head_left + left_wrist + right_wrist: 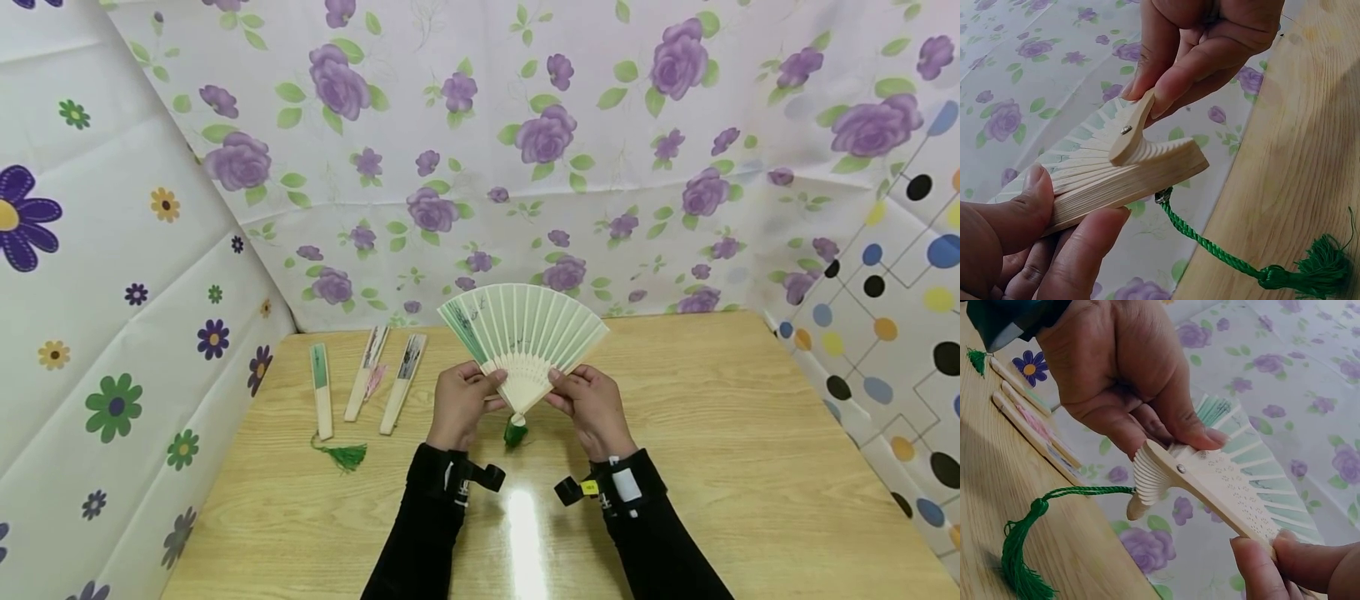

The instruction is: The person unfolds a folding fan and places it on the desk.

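Head view: a pale green folding fan (525,337) is held spread open above the wooden table (712,433), pinched at its lower ribs betw. both hands. The left hand (459,400) is closed on the fan's left outer guard stick, thumb on top & fingers curled under; the right hand (588,402) is closed on the right guard stick in the same way. Both grips are tight pinches w/ nothing else held. Just below the grips, at the pivot, a green cord w/ tassel (514,433) is hung down and is seen close to the tabletop; contact w/ the wood cannot be told from this view. In the left wrist view the stacked wooden ribs (1129,172) are shown fanned round a metal rivet (1125,130), the left thumb pressed on the sticks at lower left, the right hand's fingertips pinching the guard end above. In the right wrist view the tassel (1019,556) is seen lying on or just over the wood. Well to the left of the grips, three closed fans (365,379) are laid side by side on the table; a second green tassel (343,455) is attached to the leftmost one. Floral cloth (480,150) is hung behind and at both sides. Black sleeves (427,533) w/ wrist-mounted cameras are worn on both arms.
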### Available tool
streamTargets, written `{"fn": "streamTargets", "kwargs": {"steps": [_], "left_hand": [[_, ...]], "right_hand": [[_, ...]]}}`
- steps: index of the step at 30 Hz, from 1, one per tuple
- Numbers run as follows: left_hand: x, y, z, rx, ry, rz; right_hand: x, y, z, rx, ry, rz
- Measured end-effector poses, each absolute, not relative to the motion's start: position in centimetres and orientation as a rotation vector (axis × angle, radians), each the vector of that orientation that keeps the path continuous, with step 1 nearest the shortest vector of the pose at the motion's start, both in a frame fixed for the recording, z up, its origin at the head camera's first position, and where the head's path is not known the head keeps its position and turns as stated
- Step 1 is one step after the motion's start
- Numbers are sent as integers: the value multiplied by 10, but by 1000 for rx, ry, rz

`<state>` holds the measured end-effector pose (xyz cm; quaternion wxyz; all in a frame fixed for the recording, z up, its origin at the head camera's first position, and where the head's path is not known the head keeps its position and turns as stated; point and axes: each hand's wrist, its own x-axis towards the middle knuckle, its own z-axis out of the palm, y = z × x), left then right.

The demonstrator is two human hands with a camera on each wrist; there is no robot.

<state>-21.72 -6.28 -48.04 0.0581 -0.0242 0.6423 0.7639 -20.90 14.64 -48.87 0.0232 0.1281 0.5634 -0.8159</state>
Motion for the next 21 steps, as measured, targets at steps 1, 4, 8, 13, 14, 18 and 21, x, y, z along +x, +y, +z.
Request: {"fn": "streamTargets", "kwargs": {"steps": [1,4,8,13,14,18,21], "left_hand": [[-217,-63,-481,-71,1949,2318],[-218,-63,-481,-79,1947,2328],[-217,-62,-481,-89,1949,2335],[-217,-61,-480,-107,1942,2347],[-217,-62,-479,-111,1940,2348],[-217,-63,-480,-103,1945,2346],[-217,-63,-480,-101,1945,2343]], "right_hand": [[-209,147,-489,394,1741,-2528],[-210,148,-490,385,1736,-2529],[-210,147,-491,388,1739,-2531],[-209,146,-492,408,1734,-2543],[-209,146,-492,410,1732,-2542],[-210,147,-492,388,1729,-2526],[-209,150,-491,346,1713,-2521]]}}
